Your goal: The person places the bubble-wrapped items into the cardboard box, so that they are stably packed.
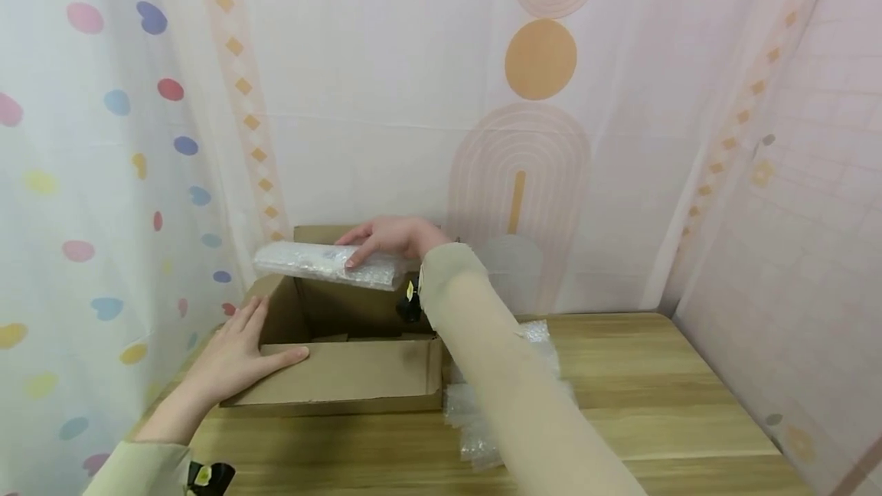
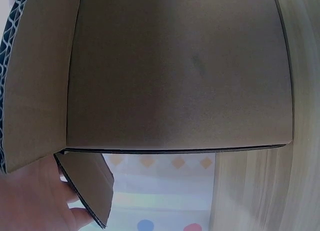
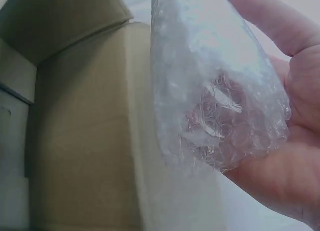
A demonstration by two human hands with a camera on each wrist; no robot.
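The light-grained wooden table [image 1: 661, 396] carries an open brown corrugated cardboard box [image 1: 344, 373] at its 9 o'clock end, with loose clear bubble wrap [image 1: 482, 412] crumpled just at the box's 3 o'clock side. The left hand [image 1: 237, 358] lies flat with relaxed fingers on the box's near flap at 8 o'clock, and it would do well to keep that flap pinned so the light box does not slide. The right hand [image 1: 393, 239] grasps a long bubble-wrapped white bundle [image 1: 324, 262] over the opening at 12 o'clock; the soft, slippery bundle is best lowered level.

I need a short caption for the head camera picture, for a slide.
Right hand holds a bubble-wrapped item above an open cardboard box; left hand rests on its flap.
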